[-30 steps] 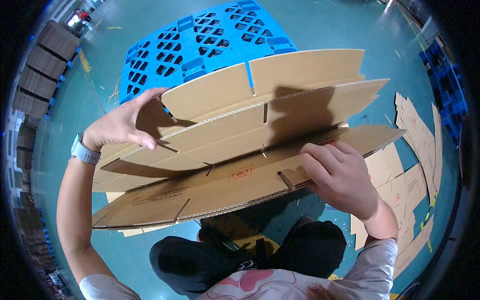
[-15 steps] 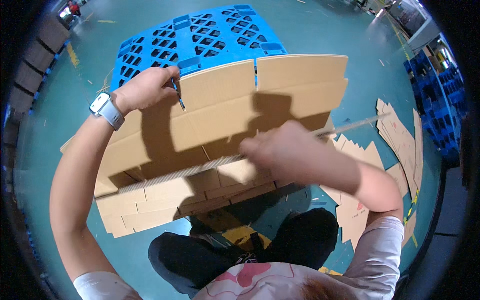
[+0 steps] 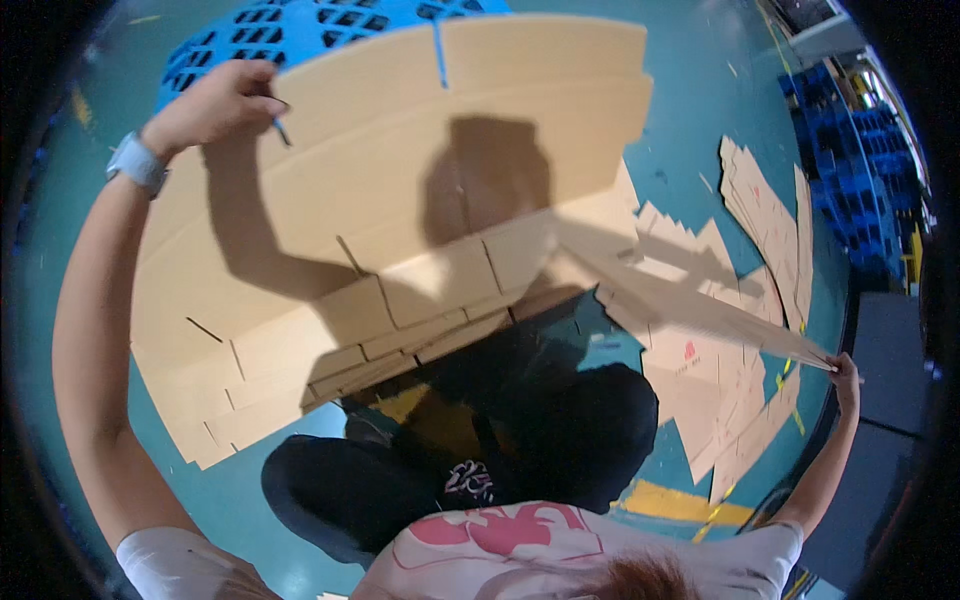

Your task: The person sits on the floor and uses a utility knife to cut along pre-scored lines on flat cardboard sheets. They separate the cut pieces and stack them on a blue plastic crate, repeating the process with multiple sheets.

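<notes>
My left hand [image 3: 230, 105], with a watch on its wrist, grips the upper edge of a large brown cardboard sheet [image 3: 350, 200]. That sheet has slots cut in it and stands tilted up over a stack of slotted cardboard [image 3: 330, 370] in front of my knees. Far out to the right, my right hand [image 3: 847, 375] is closed on the end of a long, narrow cardboard strip [image 3: 700, 300]. Motion blurs the strip, which slants from the stack's right end toward my hand. Shadows of my head and arms fall across the raised sheet.
A blue plastic pallet [image 3: 230, 45] lies behind the raised sheet. On the green floor to the right are loose cardboard sheets [image 3: 690, 400] and more pieces [image 3: 765, 220]. Blue pallets [image 3: 850, 180] stand at the far right. My bent knees [image 3: 600, 430] are close to the stack.
My right hand has swung from over the stack's middle far out to the right, carrying the strip along. My left hand still holds the sheet; the whole view has shifted.
</notes>
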The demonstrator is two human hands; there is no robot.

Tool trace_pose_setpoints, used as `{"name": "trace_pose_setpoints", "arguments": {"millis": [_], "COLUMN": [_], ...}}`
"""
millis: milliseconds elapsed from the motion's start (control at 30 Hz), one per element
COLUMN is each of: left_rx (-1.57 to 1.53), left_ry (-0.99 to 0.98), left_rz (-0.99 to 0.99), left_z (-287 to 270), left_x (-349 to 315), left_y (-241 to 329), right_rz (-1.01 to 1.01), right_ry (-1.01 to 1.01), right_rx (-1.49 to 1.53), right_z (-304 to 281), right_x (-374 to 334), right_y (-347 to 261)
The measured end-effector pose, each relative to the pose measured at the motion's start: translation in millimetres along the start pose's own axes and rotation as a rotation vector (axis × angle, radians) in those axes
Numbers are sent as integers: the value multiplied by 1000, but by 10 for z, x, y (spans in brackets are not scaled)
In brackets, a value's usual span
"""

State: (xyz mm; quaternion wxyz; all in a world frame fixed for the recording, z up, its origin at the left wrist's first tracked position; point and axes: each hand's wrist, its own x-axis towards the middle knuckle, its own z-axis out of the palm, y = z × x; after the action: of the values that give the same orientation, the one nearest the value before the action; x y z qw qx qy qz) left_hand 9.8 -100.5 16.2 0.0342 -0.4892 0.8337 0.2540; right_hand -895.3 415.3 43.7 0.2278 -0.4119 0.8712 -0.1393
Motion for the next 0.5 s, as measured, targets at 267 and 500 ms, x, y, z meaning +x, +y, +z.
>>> {"name": "trace_pose_setpoints", "arguments": {"millis": [267,500], "left_rx": [-219,235], "left_ry": [221,305], "left_rz": [-38,-232], "left_z": [466,-17], "left_x": [104,-39], "left_y": [-783,-777], "right_rz": [398,1228], "right_ry": [163,623], "right_rx": [372,-1016], "right_z": [-877,1216], "right_x": [-1202,-1197], "right_y": [2230,2202]}}
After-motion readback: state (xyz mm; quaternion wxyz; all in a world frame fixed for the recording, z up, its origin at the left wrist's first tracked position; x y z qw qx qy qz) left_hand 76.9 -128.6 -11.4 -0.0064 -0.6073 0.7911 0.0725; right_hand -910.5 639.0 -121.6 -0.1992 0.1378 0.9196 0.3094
